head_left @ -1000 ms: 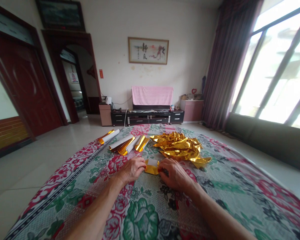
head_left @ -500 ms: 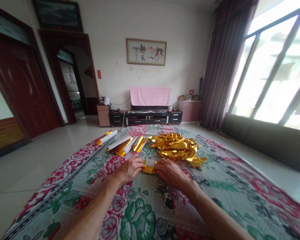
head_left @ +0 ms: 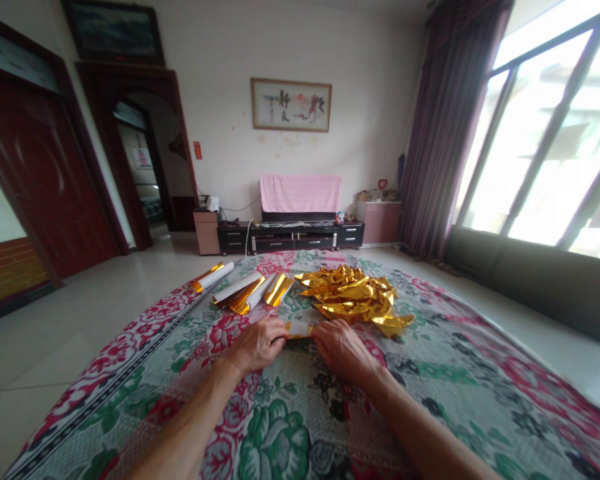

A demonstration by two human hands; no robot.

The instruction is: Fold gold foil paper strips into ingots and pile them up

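Note:
A small piece of gold and white paper (head_left: 299,329) is stretched between my two hands just above the flowered tablecloth (head_left: 275,433). My left hand (head_left: 261,343) pinches its left end, and my right hand (head_left: 337,347) pinches its right end. Mostly the white side shows, with thin gold edges. Beyond my right hand lies a heap of folded gold foil pieces (head_left: 355,293). Past my left hand rest loosely curled sheets of gold and white paper (head_left: 250,293), and one more roll (head_left: 213,276) lies farther left.
The round table's edge curves away at left and right. Behind it stand a low black cabinet (head_left: 293,237) and a screen under a pink cloth (head_left: 301,193). Purple curtains (head_left: 443,133) and a window are at the right, a red door (head_left: 45,173) at the left.
The gold front face of the held paper has mostly gone from sight, and the piece looks flatter, with white on top. Both hands keep their pinch in nearly the same place.

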